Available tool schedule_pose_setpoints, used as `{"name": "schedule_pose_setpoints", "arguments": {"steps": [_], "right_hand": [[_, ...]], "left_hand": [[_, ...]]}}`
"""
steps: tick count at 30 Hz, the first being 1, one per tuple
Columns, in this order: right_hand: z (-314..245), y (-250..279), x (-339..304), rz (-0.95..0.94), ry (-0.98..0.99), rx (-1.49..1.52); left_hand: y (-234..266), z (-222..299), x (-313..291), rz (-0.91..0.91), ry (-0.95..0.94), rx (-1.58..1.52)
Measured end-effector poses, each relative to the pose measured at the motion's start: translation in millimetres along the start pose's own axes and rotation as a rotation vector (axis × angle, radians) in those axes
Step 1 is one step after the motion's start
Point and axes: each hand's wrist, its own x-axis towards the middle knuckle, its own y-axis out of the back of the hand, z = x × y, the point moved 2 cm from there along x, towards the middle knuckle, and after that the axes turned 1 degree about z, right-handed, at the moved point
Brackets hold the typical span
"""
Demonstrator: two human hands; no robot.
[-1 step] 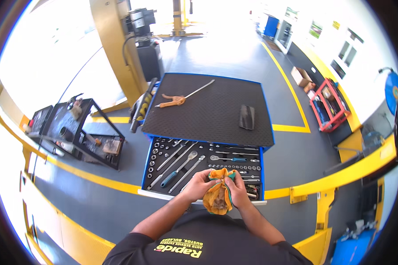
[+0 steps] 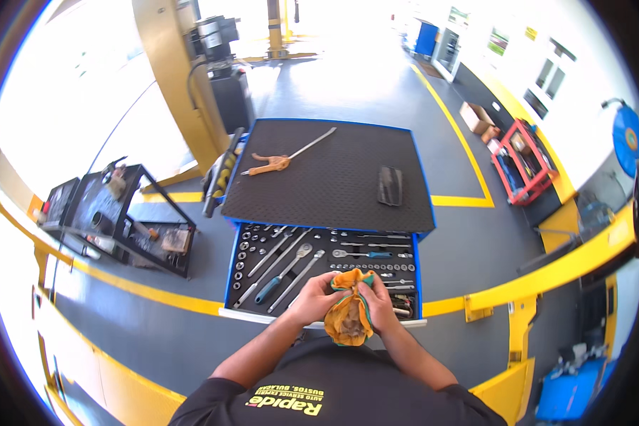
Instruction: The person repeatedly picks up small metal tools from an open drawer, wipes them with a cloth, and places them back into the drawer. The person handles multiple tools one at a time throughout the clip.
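Observation:
A crumpled orange rag [image 2: 348,321] with green edging and brownish stains is bunched between my hands, above the front of a pulled-out tool drawer [image 2: 263,317]. My left hand [image 2: 312,301] grips its left side, fingers closed. On the other side my right hand [image 2: 380,307] is closed on it too, thumb pressed near the top folds. Whether anything is wrapped inside cannot be seen. Below in the drawer lie a long ratchet [image 2: 282,274] with a blue-green handle, a smaller ratchet [image 2: 362,254], long bars and several sockets [image 2: 238,266].
On the cabinet's black top [image 2: 319,195] lie an orange air blow gun [image 2: 277,165] and a dark rectangular object [image 2: 390,186]. A black cart [image 2: 138,213] stands left, a red cart [image 2: 524,162] far right. A yellow rail [image 2: 547,273] curves along the right.
The whole scene has shifted slightly left in view, as the head moved a little. Both hands keep hold of the rag in nearly the same pose.

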Motion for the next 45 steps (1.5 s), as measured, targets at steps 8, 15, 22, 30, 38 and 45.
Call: {"name": "schedule_pose_setpoints", "arguments": {"steps": [8,15,22,30,38,45], "right_hand": [[7,10,-5,-0.162,0.209,-0.306],[23,27,9,0.141,-0.054,0.350],[12,57,16,0.136,0.028,0.447],[14,66,14,0.154,-0.062,0.474],[65,121,13,0.181,-0.013,-0.360],[87,113,7,0.089,-0.018,-0.835]], "left_hand": [[5,1,19,0.048,0.022,-0.036],[-2,20,41,-0.008,-0.169,0.545],[-41,53,50,-0.114,-0.706,0.976],[-62,34,64,0.104,-0.625,1.086],[-25,-57,64,0.116,-0.159,0.717],[50,-85,58,0.190,-0.245,0.792]]}}
